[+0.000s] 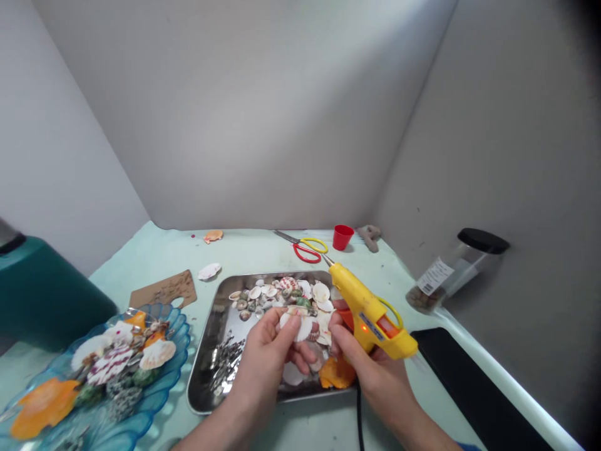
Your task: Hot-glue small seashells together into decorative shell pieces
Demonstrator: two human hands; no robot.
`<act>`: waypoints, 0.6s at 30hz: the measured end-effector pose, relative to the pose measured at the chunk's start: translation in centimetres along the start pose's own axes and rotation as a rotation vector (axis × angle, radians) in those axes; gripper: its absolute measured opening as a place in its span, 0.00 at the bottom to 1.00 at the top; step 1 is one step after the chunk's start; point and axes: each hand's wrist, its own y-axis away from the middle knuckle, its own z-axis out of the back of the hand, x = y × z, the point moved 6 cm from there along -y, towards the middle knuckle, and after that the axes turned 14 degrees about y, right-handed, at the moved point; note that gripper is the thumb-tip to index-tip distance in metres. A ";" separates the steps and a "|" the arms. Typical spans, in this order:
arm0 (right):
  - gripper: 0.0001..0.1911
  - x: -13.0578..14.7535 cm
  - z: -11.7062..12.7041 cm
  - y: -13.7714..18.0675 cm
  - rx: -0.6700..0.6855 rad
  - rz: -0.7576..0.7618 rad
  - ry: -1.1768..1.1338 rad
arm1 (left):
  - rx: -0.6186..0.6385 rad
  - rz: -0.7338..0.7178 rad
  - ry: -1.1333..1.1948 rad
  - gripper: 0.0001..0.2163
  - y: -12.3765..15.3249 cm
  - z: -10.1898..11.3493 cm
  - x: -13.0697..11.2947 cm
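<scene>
My left hand [277, 341] pinches a white scallop shell [299, 326] between thumb and fingers, over the metal tray [201, 369]. In my right hand [359, 351] is a yellow hot glue gun [364, 307], its nozzle pointing up and away to the left. An orange light glows on the gun's side, and a black cord hangs below. The tray holds several small shells and snail shells [253, 300], larger pale shells [322, 293], a heap of small metal pieces [228, 360] and an orange shell [337, 373] beneath the glue gun.
At left, a blue scalloped dish [176, 366] holds shells beside a dark green container [47, 294] and a brown board [164, 289]. Scissors [303, 245], a red cup [342, 237] and a grey lump [370, 238] lie behind the tray. A black-lidded jar [455, 269] and black slab [474, 382] are right.
</scene>
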 end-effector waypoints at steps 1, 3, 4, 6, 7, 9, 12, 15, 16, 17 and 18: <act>0.15 0.0 0.1 -0.2 0.050 0.000 0.010 | -0.021 0.001 0.019 0.12 -0.1 0.2 0.0; 0.15 -0.2 0.4 -0.8 0.122 -0.003 0.044 | -0.065 -0.003 0.051 0.12 -0.1 0.7 0.1; 0.16 -0.3 0.6 -1.1 0.149 0.000 0.073 | -0.083 -0.005 0.065 0.11 -0.1 0.9 0.1; 0.15 -0.5 0.8 -1.5 0.206 0.013 0.148 | -0.099 -0.009 0.092 0.10 -0.2 1.3 0.1; 0.15 -0.6 0.8 -1.5 0.231 0.025 0.185 | -0.102 -0.009 0.103 0.10 -0.3 1.4 0.1; 0.14 -0.6 0.6 -1.5 0.268 0.065 0.239 | -0.110 -0.006 0.124 0.10 -0.4 1.6 0.0; 0.12 -0.2 0.3 -1.1 0.290 0.134 0.260 | -0.144 0.000 0.144 0.09 -0.5 1.9 -0.1; 0.11 0.2 -0.1 -0.9 0.327 0.156 0.291 | -0.173 0.009 0.145 0.07 -0.6 2.0 -0.1; 0.11 0.3 -0.2 -0.8 0.339 0.165 0.311 | -0.180 0.013 0.147 0.06 -0.6 2.0 -0.1; 0.10 0.4 -0.3 -0.8 0.344 0.182 0.330 | -0.187 0.014 0.150 0.05 -0.6 2.0 -0.1; 0.09 0.6 -0.3 -0.8 0.341 0.206 0.346 | -0.191 0.015 0.152 0.04 -0.6 2.0 -0.1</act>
